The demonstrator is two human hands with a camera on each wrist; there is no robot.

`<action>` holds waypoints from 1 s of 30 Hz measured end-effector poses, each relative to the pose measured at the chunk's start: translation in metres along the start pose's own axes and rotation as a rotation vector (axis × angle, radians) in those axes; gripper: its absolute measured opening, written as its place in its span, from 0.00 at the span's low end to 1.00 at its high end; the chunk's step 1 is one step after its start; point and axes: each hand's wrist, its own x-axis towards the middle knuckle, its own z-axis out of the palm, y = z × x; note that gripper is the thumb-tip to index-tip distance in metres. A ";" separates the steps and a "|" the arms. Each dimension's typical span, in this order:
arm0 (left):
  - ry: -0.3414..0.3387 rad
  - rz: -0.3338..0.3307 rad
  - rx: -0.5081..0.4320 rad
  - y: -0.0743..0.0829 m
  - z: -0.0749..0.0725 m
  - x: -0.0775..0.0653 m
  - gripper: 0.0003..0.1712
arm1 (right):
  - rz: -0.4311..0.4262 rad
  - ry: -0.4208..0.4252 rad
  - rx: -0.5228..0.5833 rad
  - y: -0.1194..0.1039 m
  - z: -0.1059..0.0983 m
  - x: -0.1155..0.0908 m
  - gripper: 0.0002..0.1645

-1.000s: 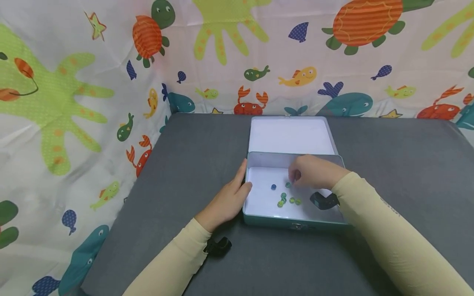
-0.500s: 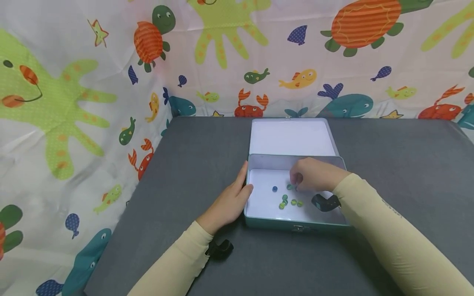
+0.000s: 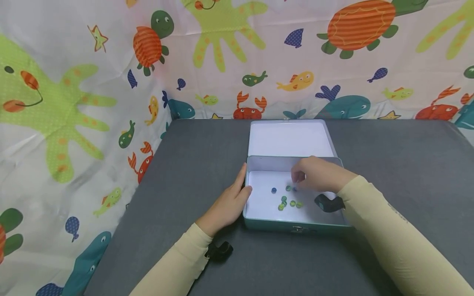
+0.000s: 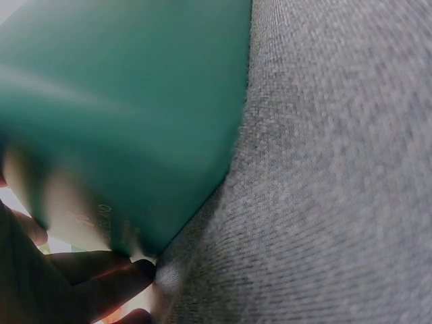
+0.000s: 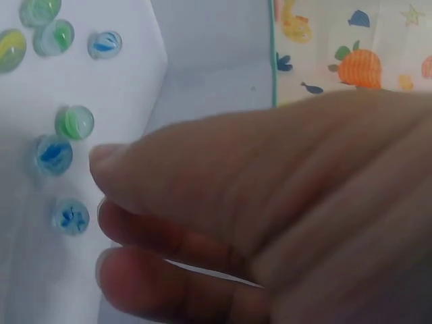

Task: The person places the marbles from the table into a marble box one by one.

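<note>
A shallow tin box (image 3: pixel 259 225), green outside and white inside, stands on the table with its lid (image 3: pixel 291 139) folded back. My left hand (image 3: pixel 229 200) rests along its left wall, fingers outside and thumb at the rim; the left wrist view shows dark fingers by the green wall (image 4: pixel 135 135). Over the box floor hovers my right hand (image 3: pixel 320 174), thumb and fingers loosely bent and apart, with nothing visible between them. Close to its fingertips lie a green marble (image 5: pixel 75 122) and two blue marbles, one marble (image 5: pixel 54 154) above the other marble (image 5: pixel 71 216).
Another blue marble (image 3: pixel 274 190) sits further left on the box floor. Several green and yellow marbles, such as one marble (image 3: pixel 281 207), lie nearer the front wall. A grey cloth (image 3: pixel 177 197) covers the table, and a sea-animal curtain (image 3: pixel 218 74) stands behind and left.
My right hand has shifted slightly right inside the box, and a blue marble beside its fingertips shows more clearly. The left hand stays at the box's side. The head view has tilted slightly.
</note>
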 end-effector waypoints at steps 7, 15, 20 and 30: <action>0.000 0.006 -0.002 0.002 0.001 -0.002 0.39 | -0.017 0.053 -0.021 0.000 -0.008 -0.014 0.05; 0.000 0.001 -0.007 0.002 0.001 -0.001 0.38 | 0.027 0.108 -0.020 0.002 -0.020 -0.035 0.05; 0.002 -0.002 -0.011 0.002 0.000 -0.001 0.37 | 0.055 0.166 -0.012 0.005 -0.026 -0.048 0.04; 0.002 0.003 -0.013 0.001 0.000 -0.001 0.37 | 0.112 0.229 0.002 0.024 -0.034 -0.078 0.10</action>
